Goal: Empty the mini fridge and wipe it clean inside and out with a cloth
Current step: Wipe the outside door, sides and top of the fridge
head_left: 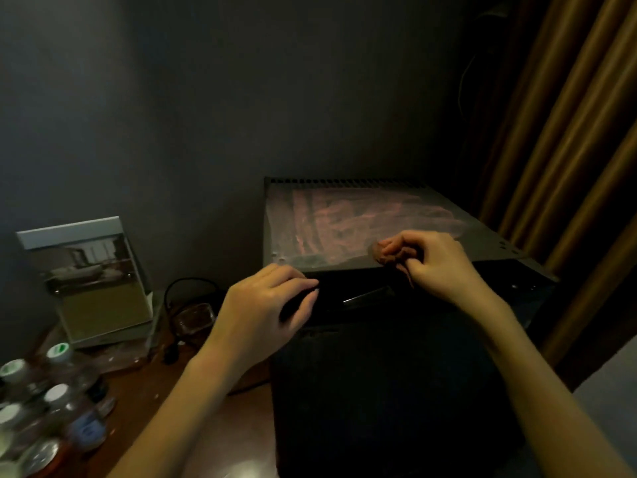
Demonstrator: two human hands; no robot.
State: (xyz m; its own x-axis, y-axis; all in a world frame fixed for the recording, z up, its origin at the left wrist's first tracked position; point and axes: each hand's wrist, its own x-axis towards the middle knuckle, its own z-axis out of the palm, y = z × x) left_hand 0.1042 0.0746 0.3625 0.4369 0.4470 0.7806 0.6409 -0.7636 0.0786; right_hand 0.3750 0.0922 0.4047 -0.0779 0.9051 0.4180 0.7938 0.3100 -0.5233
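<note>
A black mini fridge [396, 374] stands in the corner with its door closed. Its grey top [344, 222] shows pinkish wipe streaks across the dust. My right hand [434, 263] grips a small bunched reddish cloth [389, 253] at the front edge of the top. My left hand [265, 312] rests on the fridge's upper left front corner, fingers curled over the top edge of the door.
On the wooden table [165, 408] at the lower left stand several capped water bottles [58, 391]. Behind them are a standing card display [93, 277], a glass cup [193, 322] and a black cable [179, 288]. Brown curtains [568, 150] hang at the right.
</note>
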